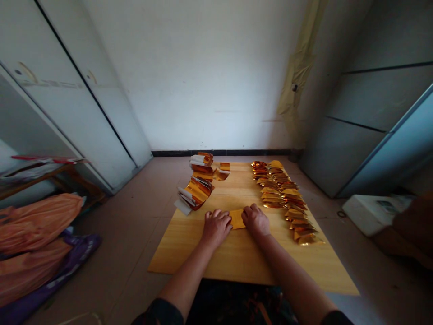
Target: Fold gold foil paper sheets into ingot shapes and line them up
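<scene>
A small sheet of gold foil paper (237, 219) lies on the wooden board (230, 257), between my two hands. My left hand (217, 225) has its fingers curled over the sheet's left edge. At the right edge my right hand (256, 219) is closed, its fingertips bent down onto the paper. On the board's right side stand rows of folded gold paper pieces (272, 192). Over at the far left lie loose stacks of gold and white-backed sheets (198, 192), some curled up. The undersides of my fingers are hidden.
Pale cabinets (84, 90) stand at the left and a grey refrigerator (365, 104) at the right. Orange and purple bags (40, 243) lie beside a low shelf on the left. A white box (365, 212) sits on the floor at right. A white wall (203, 81) closes the back.
</scene>
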Motion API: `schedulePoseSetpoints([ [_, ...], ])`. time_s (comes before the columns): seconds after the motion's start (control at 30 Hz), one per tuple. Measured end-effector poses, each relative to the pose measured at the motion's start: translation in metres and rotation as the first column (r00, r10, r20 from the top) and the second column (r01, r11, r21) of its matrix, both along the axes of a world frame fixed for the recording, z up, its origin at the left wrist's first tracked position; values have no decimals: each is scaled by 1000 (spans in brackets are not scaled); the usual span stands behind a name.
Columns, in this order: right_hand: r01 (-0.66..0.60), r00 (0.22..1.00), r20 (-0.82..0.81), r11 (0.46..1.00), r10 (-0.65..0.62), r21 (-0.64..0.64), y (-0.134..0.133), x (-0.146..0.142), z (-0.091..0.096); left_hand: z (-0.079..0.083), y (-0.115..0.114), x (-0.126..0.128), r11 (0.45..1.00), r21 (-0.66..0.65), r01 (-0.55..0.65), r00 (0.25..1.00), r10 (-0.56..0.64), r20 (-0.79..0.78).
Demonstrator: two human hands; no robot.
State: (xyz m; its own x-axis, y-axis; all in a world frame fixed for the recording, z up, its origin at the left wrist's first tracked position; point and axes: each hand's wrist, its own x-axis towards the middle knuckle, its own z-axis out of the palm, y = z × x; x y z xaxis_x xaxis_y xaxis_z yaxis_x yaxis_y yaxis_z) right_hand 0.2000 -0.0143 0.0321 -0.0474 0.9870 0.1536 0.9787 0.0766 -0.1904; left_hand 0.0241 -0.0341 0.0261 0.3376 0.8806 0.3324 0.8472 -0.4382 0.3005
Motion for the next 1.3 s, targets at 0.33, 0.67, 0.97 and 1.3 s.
schedulePoseSetpoints([
  [0.33,91,992,-81,994,-96,-55,-7,-4,11,-8,26,-1,995,-80,52,998,-50,31],
  [0.67,115,990,-75,993,-117,-42,-16,-16,9,-7,24,-3,995,-79,64,997,-61,43],
  [0.97,88,978,-176,986,-113,-143,-9,-2,9,-9,25,-7,991,-113,77,996,-72,51],
  [1.3,-32,950,-311,999,38,25,8,23,-18,-5,28,-9,964,-254,74,997,-77,-4],
])
